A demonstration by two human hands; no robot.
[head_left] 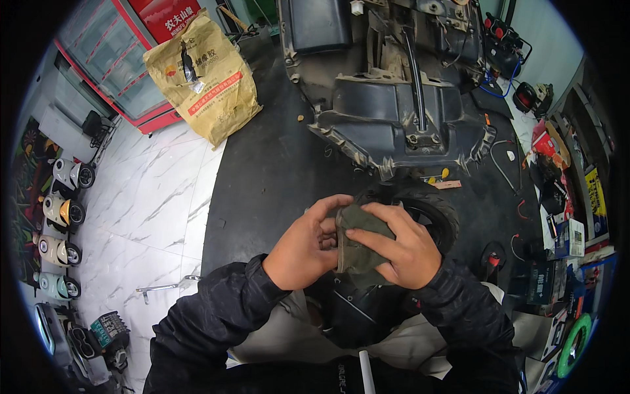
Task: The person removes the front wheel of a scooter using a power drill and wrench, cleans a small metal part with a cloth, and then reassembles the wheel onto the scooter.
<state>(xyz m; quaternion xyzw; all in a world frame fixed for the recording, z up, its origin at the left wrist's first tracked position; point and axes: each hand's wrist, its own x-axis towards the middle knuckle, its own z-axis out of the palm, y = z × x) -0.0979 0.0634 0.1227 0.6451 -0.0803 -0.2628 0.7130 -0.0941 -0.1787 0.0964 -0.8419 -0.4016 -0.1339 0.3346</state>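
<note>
Above the near part of the black mat (256, 184), a folded, dark green cloth (359, 258) is held up between the person's two hands. The right hand (413, 246) is closed over it, its fingers laid across the front. The left hand (298, 246) is half curled at the cloth's left side; whether it pinches or only steadies that edge, I cannot tell. As far as I can judge, the handling is partway along: the cloth is up off the mat and not yet set down, and how much remains I cannot make out.

Just beyond the hands lies a black wheel (446, 210), partly hidden by them, with a small pale strip (448, 184) near it. Toward the mat's far edge, a large black vehicle body (367, 108) takes up much of the room, hemming in that side. At the mat's far left edge leans a yellow sack (213, 79), before a red-framed cabinet (111, 59) on the tiled floor (164, 190). Along the right edge, boxes and clutter crowd close, a green ring (574, 345) among them.
</note>
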